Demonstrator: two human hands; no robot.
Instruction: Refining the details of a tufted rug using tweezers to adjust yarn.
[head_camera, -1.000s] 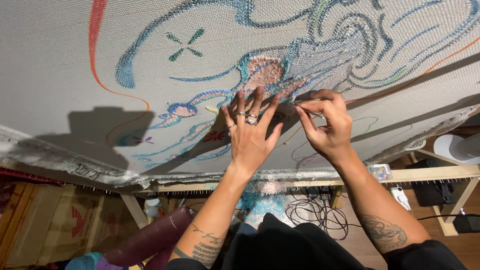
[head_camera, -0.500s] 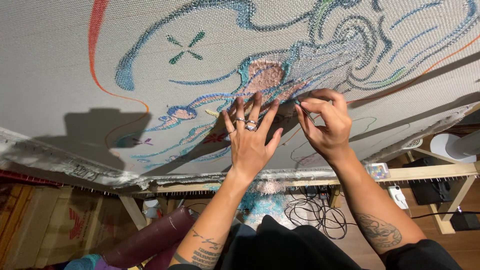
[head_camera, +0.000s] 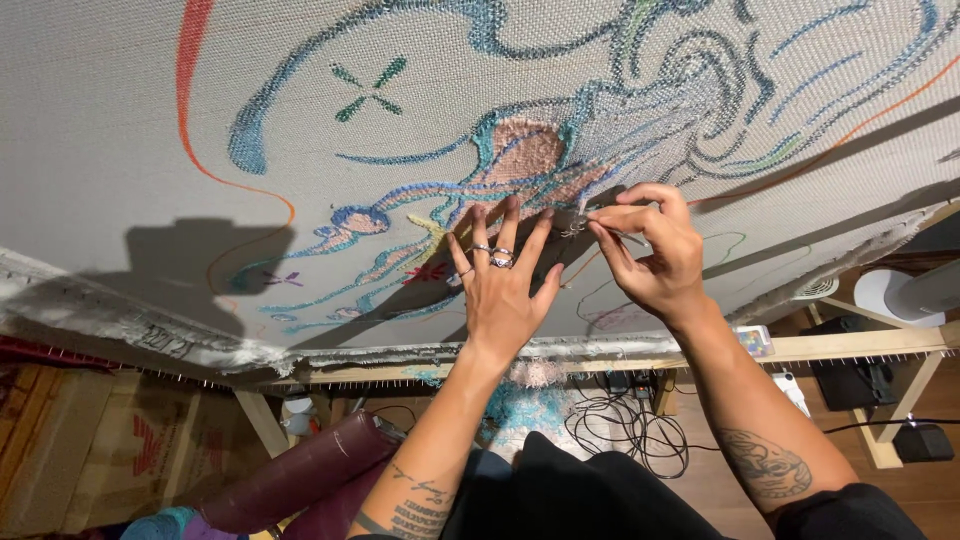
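Pressing our left hand (head_camera: 500, 290) flat, fingers spread, on the embroidered canvas (head_camera: 300, 130) at frame centre; right hand (head_camera: 650, 255) fingers remain pinched on thread (head_camera: 585, 225), barely shifted.

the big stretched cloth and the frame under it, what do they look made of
The cloth looks like coarse woven backing fabric, matte off-white: an open grid weave shows, with yarn lines in blue, teal and orange. The frame looks like bare unfinished wood, pale with square edges. The left hand presses flat on the cloth.
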